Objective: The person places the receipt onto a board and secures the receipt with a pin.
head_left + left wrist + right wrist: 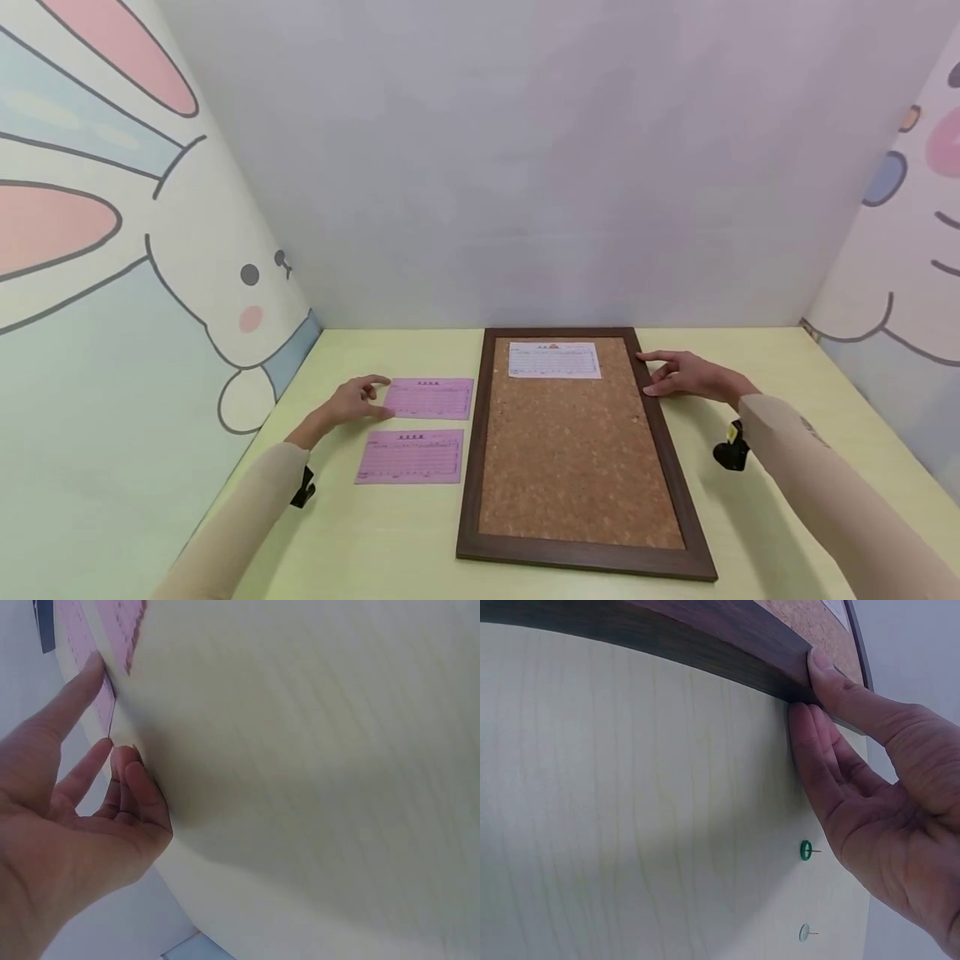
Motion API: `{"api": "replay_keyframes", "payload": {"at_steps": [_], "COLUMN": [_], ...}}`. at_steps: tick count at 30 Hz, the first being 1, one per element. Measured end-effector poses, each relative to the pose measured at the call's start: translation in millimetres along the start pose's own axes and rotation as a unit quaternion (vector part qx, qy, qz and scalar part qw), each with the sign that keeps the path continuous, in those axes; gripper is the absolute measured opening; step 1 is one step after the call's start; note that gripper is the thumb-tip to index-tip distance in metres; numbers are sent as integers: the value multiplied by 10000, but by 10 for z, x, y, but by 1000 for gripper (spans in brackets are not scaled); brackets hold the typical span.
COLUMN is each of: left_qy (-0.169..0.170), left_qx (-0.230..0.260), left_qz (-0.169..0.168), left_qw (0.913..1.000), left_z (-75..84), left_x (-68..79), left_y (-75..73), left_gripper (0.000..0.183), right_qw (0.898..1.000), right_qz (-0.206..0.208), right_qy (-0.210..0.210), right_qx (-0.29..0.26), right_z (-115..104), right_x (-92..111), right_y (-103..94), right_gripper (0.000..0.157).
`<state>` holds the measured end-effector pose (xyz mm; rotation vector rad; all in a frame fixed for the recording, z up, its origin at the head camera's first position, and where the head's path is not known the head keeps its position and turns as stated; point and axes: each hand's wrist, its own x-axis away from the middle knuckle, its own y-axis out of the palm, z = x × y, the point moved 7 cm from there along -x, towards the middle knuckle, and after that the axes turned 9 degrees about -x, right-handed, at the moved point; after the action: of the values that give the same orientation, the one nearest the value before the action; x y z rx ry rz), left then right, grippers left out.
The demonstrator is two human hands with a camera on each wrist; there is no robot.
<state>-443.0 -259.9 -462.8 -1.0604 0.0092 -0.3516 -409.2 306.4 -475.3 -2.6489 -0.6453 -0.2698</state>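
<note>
A brown-framed cork board [577,458] lies flat on the table, with a white printed slip [553,362] near its far end. At the slip's top edge shows a small orange spot. Left of the board, my left hand [352,400] holds a pink printed slip [429,398] at its left side, thumb and index finger at the two corners. A second pink slip [410,457] lies nearer me. My right hand [690,375] grips the board's right frame edge [727,637] near the far end, thumb on the frame, fingertips low against its side.
Beside the right hand, a green pushpin [806,850] and a clear pushpin [804,932] stand on the pale wooden table [337,542]. A plain wall [525,167] rises behind, with cartoon-printed walls left and right.
</note>
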Motion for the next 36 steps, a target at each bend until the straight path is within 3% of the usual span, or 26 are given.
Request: {"api": "replay_keyframes", "payload": {"at_steps": [11,17,25,29,36], "left_qy": [144,570,839,651,-137], "left_qx": [-10,-208,-349,-94,47], "left_qz": [-7,-313,-426,-300,-215], "left_qw": [9999,9977,9950,9974,9997], "left_z": [-11,38,93,72,17], "left_x": [4,3,8,-20,11], "left_y": [3,30,22,-2,2], "left_gripper": [62,75,64,54,36], "right_qw": [9998,9999,9999,9999,9999], "right_qz": [-177,-94,-110,-118,-36], "right_qy": [60,106,78,37,120], "right_qx": [-51,19,-31,28,31], "right_z": [-29,-34,-50,-55,-19], "right_x": [-23,-19,11,15,2], "right_y": [18,31,51,31,34], "right_gripper": [85,85,85,85,84]}}
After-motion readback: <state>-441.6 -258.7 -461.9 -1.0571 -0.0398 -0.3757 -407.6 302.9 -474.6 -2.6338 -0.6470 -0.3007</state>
